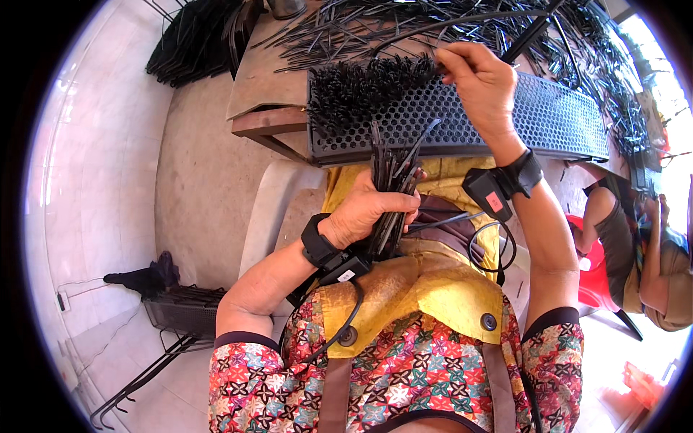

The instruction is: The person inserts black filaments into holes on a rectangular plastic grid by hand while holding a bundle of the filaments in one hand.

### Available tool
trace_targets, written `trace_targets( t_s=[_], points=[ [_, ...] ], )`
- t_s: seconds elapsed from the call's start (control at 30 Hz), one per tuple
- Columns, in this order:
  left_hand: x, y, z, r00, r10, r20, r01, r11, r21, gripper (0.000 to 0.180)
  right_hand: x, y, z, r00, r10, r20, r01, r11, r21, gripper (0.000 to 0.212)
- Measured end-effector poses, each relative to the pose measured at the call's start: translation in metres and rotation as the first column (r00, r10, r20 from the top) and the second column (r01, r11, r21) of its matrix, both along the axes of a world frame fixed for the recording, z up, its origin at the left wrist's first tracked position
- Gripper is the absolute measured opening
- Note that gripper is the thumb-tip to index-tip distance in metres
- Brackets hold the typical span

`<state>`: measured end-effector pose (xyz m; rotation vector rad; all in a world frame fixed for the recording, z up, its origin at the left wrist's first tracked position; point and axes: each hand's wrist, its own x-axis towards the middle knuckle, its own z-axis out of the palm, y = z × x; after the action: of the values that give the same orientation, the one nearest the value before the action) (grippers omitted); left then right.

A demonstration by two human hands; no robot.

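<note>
My left hand (372, 209) is closed round a bundle of thin black strips (393, 169), which stand roughly upright in front of my yellow apron (440, 296). Across the table edge lies a long black tray (534, 119) with rows of round holes. Its left part is packed with upright black pieces (368, 86); the holes to the right show bare. My right hand (480, 90) is over the tray, beside the right end of the packed pieces. Its thumb and fingers are pinched together, and what is between them is too small to make out.
Loose black strips (332, 32) are heaped on the wooden table (278, 94) behind the tray. A black metal frame (530, 40) rises at the back. Another person (621, 238) sits at the right near a red chair (588, 263). A dark basket (180, 307) stands low at left.
</note>
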<state>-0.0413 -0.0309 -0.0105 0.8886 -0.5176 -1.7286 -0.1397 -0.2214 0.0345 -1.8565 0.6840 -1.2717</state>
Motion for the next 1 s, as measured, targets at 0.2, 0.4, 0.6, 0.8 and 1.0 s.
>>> trace_targets(
  t_s=[0.2, 0.4, 0.6, 0.8, 1.0],
  points=[
    [-0.001, -0.001, 0.005, 1.000, 0.005, 0.027, -0.006, 1.000, 0.008, 0.040, 0.016, -0.017, -0.013, 0.965, -0.092, -0.244, -0.095, 0.749, -0.656, 0.011],
    [-0.001, 0.000, 0.004, 0.998, 0.025, 0.060, -0.025, 1.000, 0.009, 0.040, -0.009, 0.018, 0.001, 0.936, -0.294, -0.193, 0.086, 0.724, -0.684, 0.027],
    [-0.006, 0.001, 0.010, 0.991, -0.056, 0.125, 0.070, 0.991, -0.112, 0.039, -0.042, 0.062, 0.003, 0.976, 0.146, -0.165, -0.036, 0.845, 0.534, 0.017],
    [-0.005, 0.001, 0.007, 0.996, -0.010, 0.090, 0.009, 1.000, 0.008, 0.040, -0.033, 0.024, 0.014, 0.969, -0.128, 0.209, 0.064, 0.955, 0.289, 0.020],
    [-0.005, -0.001, 0.008, 0.995, -0.020, 0.101, 0.019, 1.000, 0.006, 0.040, -0.017, -0.020, -0.011, 0.975, -0.196, 0.109, 0.211, 0.966, -0.151, 0.018]
  ],
)
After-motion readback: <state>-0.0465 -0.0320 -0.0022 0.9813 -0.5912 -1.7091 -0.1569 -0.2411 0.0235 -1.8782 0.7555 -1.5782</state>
